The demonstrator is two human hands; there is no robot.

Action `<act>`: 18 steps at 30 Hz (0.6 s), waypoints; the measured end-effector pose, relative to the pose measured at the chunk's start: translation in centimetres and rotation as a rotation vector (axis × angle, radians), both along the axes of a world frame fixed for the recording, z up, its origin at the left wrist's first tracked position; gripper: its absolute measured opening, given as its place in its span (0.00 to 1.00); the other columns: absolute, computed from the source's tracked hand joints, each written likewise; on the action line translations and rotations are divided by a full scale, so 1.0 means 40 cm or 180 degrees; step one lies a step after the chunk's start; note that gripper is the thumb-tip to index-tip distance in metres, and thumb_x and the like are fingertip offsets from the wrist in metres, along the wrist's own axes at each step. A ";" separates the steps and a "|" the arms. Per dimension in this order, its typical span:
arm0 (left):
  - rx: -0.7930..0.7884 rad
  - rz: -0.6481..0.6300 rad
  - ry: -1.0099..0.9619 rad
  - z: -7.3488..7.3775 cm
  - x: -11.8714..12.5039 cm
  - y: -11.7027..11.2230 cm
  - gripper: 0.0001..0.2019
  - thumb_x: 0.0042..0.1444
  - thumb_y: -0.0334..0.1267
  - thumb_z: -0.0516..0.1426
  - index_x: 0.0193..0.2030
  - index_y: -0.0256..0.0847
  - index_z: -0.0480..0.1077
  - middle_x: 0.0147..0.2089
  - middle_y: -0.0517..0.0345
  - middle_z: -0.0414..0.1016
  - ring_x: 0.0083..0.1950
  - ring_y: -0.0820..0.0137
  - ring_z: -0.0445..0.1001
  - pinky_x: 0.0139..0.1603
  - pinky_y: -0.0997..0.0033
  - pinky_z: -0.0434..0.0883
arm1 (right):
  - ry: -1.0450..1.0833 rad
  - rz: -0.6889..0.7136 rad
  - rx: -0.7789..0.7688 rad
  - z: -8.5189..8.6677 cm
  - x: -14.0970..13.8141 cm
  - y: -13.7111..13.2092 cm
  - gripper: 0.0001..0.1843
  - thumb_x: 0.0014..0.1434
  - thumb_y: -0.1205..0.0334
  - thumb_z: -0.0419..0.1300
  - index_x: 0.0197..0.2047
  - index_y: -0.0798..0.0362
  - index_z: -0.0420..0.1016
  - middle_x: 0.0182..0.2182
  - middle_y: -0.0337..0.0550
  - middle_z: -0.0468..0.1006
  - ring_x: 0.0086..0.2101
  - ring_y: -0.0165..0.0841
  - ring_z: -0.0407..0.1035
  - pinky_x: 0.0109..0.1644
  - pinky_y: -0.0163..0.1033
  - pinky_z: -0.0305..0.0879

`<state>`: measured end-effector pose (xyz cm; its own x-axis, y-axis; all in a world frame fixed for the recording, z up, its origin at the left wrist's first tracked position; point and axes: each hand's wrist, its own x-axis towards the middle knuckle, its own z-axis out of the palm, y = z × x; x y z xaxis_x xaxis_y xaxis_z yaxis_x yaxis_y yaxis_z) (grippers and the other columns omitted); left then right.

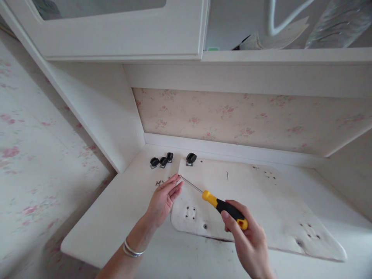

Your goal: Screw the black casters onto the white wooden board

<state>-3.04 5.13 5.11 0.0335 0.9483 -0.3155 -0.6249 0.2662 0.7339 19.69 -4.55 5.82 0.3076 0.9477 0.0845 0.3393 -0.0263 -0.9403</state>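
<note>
My right hand grips the black and yellow handle of a screwdriver, whose thin metal shaft points up-left. My left hand lies with fingers stretched out beside the shaft's tip, at the left edge of a white flat panel with screw holes and a small mounting plate. Several black caster wheels stand behind the hands on the white desk. A few small dark screws lie just above my left hand.
The desk sits in a white alcove with a side wall on the left and floral wallpaper behind. A cupboard door and a shelf with papers hang overhead. The desk's front edge runs at lower left.
</note>
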 end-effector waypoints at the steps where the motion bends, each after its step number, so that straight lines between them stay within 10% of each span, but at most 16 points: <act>1: -0.0001 0.0001 0.0004 0.000 0.000 0.000 0.10 0.55 0.28 0.64 0.45 0.37 0.80 0.58 0.49 0.78 0.51 0.66 0.81 0.55 0.69 0.78 | 0.0025 -0.0002 -0.0024 -0.001 0.001 0.000 0.24 0.58 0.42 0.63 0.50 0.49 0.76 0.21 0.37 0.72 0.23 0.31 0.66 0.21 0.34 0.57; 18: 0.0057 -0.0084 0.0057 -0.027 0.000 0.000 0.11 0.56 0.29 0.64 0.46 0.38 0.81 0.57 0.49 0.79 0.50 0.66 0.81 0.58 0.68 0.77 | 0.0141 0.0042 -0.0089 -0.014 0.004 -0.002 0.24 0.59 0.41 0.62 0.50 0.50 0.75 0.21 0.37 0.73 0.24 0.32 0.68 0.23 0.34 0.63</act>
<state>-3.04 5.13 4.03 0.0530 0.9527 -0.2991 -0.6047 0.2690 0.7497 19.85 -4.62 5.27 0.2980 0.9535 0.0445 0.2979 -0.0487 -0.9533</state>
